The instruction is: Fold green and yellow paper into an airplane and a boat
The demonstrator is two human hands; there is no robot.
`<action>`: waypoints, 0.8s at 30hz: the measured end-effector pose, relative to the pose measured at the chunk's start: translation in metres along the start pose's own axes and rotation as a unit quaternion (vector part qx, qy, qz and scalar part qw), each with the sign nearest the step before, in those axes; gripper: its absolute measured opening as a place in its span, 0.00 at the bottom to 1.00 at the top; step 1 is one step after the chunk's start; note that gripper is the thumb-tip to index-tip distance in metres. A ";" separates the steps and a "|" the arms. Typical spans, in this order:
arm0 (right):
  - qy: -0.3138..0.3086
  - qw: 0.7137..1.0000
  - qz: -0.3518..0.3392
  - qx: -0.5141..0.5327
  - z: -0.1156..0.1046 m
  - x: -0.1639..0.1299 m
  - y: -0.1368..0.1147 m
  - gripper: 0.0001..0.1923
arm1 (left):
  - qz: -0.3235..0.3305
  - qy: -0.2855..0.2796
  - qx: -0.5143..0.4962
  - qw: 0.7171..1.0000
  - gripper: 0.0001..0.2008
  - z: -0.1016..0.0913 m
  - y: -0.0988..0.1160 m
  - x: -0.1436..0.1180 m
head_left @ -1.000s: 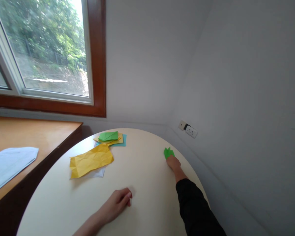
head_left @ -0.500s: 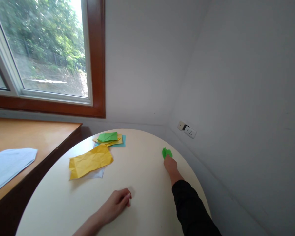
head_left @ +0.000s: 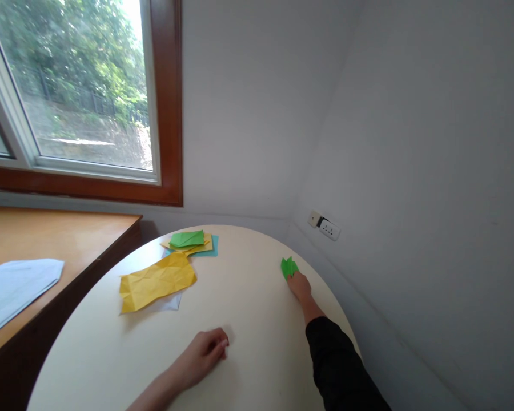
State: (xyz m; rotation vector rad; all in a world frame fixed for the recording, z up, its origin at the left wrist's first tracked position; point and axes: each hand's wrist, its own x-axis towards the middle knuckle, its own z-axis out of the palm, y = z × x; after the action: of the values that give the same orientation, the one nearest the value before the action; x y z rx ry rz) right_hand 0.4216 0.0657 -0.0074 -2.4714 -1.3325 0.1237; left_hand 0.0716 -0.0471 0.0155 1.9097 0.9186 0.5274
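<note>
Right hand (head_left: 300,283): we are touching the green folded paper (head_left: 288,266) near the table (head_left: 248,297)'s right rim; whether clamped, we cannot tell.
Left hand (head_left: 209,347): we are curling it loosely, closure unclear.
Handling: we are judging the paper light, easily creased, best held by folded edges.

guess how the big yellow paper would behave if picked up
The big yellow paper shows creases, so it would probably bend along them. It looks thin, so it is likely light. It overlaps a white sheet, which might shift with it.
</note>
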 end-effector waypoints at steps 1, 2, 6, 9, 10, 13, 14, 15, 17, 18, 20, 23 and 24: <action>0.011 1.000 0.003 0.021 0.001 -0.002 0.000 0.13 | 0.001 0.001 0.001 1.000 0.16 0.000 -0.001 0.000; 0.023 0.999 0.007 0.044 0.001 -0.004 0.001 0.12 | 0.001 0.001 0.001 1.000 0.15 0.001 -0.002 0.000; 0.091 0.984 0.034 0.147 0.003 -0.010 0.006 0.14 | 0.005 -0.001 -0.002 1.000 0.14 0.002 -0.004 0.001; 0.146 0.959 0.071 0.232 0.003 -0.011 0.013 0.15 | 0.007 0.002 -0.003 1.000 0.13 0.002 -0.005 0.001; 0.164 0.948 0.085 0.260 0.002 -0.010 0.016 0.14 | 0.007 0.002 -0.004 1.000 0.13 0.002 -0.005 0.001; 0.209 0.907 0.118 0.345 -0.001 -0.009 0.025 0.14 | 0.011 0.000 -0.005 1.000 0.13 0.002 -0.006 0.001; 0.220 0.894 0.120 0.372 -0.002 -0.011 0.027 0.14 | 0.013 0.000 -0.006 1.000 0.13 0.002 -0.006 0.000; 0.230 0.880 0.120 0.398 -0.002 -0.013 0.030 0.14 | 0.014 0.002 -0.006 1.000 0.12 0.001 -0.006 0.000; 0.242 0.854 0.114 0.447 -0.002 -0.021 0.032 0.18 | 0.015 0.003 -0.007 1.000 0.11 0.001 -0.005 -0.001; 0.244 0.842 0.107 0.469 -0.001 -0.027 0.033 0.18 | 0.014 0.005 -0.008 1.000 0.11 0.001 -0.005 -0.001; 0.244 0.822 0.093 0.506 0.000 -0.040 0.035 0.18 | 0.007 0.003 -0.010 1.000 0.10 0.001 -0.004 -0.002; 0.231 0.811 0.069 0.533 0.002 -0.060 0.038 0.18 | 0.001 0.006 -0.007 1.000 0.11 0.001 -0.004 -0.002; 0.225 0.813 0.062 0.533 0.003 -0.066 0.039 0.18 | -0.001 0.007 -0.006 1.000 0.11 0.001 -0.004 -0.002</action>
State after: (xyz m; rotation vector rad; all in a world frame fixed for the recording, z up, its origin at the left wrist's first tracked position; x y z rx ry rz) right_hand 0.4153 -0.0075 -0.0278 -1.4621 -0.5936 0.2211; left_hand 0.0694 -0.0476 0.0116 1.8974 0.9243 0.5449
